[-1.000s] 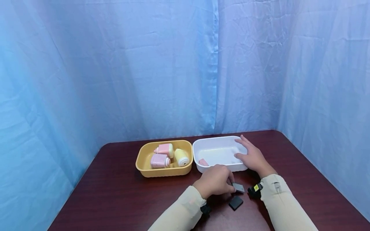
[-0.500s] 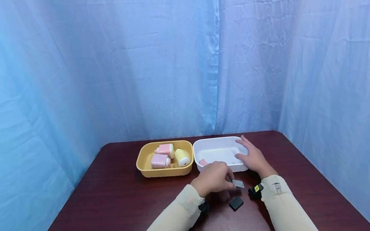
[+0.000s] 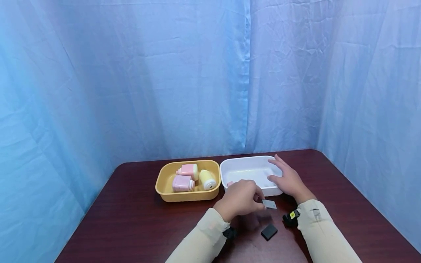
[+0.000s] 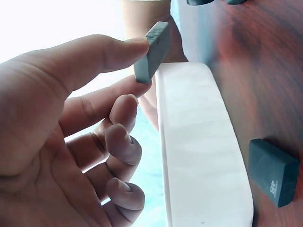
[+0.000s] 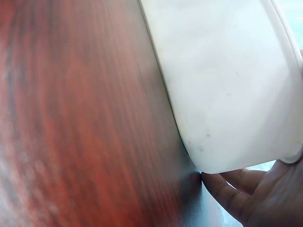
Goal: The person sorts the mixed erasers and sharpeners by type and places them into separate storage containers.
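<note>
Pinching a small grey block between thumb and fingertips, the left hand sits at lower centre of the head view, just below the near rim of the white tub. A second ago the block was lower, close to the table; it is now lifted and nearer the tub, so the transfer appears under way. The right hand, fingers spread, rests on the tub's right rim, unchanged. A darker block lies on the table below. The yellow tub, centre left, holds pink and yellow bottles.

Left wrist view: thumb and forefinger clamp the grey block at upper centre, above the tub rim; the darker block lies lower right.

Right wrist view: fingers at lower right touch the tub wall
</note>
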`<state>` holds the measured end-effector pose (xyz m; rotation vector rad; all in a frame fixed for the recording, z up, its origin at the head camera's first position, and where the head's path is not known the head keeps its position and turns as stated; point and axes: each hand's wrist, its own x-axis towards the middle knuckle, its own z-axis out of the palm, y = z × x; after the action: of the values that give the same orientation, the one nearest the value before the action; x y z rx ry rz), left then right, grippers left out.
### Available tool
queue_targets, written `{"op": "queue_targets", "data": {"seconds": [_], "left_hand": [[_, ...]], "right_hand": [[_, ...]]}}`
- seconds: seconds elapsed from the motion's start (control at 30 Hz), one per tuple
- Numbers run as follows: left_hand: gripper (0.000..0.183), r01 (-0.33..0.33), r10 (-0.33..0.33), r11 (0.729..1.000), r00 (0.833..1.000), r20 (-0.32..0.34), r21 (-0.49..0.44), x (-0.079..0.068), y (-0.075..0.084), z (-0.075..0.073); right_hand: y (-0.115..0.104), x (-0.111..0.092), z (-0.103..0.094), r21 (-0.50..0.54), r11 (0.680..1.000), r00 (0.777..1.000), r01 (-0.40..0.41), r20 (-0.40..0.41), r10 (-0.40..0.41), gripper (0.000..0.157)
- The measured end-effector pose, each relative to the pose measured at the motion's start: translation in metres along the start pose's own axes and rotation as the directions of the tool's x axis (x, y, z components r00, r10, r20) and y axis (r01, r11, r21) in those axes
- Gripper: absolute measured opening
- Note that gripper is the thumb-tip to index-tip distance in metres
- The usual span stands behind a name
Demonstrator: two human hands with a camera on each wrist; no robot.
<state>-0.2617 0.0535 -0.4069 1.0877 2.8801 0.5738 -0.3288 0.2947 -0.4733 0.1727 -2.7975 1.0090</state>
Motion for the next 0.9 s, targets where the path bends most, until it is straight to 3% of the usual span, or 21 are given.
{"op": "queue_targets", "data": {"seconds": [0.2, 0.7, 0.9], "left_hand": [[0.014, -0.008, 0.009, 1.000, 1.000, -0.028, 0.017, -0.001, -0.003, -0.006], [0.015, -0.002, -0.009, 0.996, 0.992, -0.123, -0.089, -0.002, -0.015, -0.019], [0.020, 0.008, -0.019, 0.998, 0.984, -0.176, -0.061, -0.003, -0.019, -0.021]], "right_hand": [[0.000, 0.000, 0.000, 0.003, 1.000, 1.000, -0.004, 0.003, 0.003, 0.065], [-0.001, 0.000, -0.001, 0.004, 1.000, 1.000, -0.004, 0.010, 0.004, 0.065], [-0.001, -0.001, -0.002, 0.005, 1.000, 1.000, -0.001, 0.011, 0.000, 0.065]]}}
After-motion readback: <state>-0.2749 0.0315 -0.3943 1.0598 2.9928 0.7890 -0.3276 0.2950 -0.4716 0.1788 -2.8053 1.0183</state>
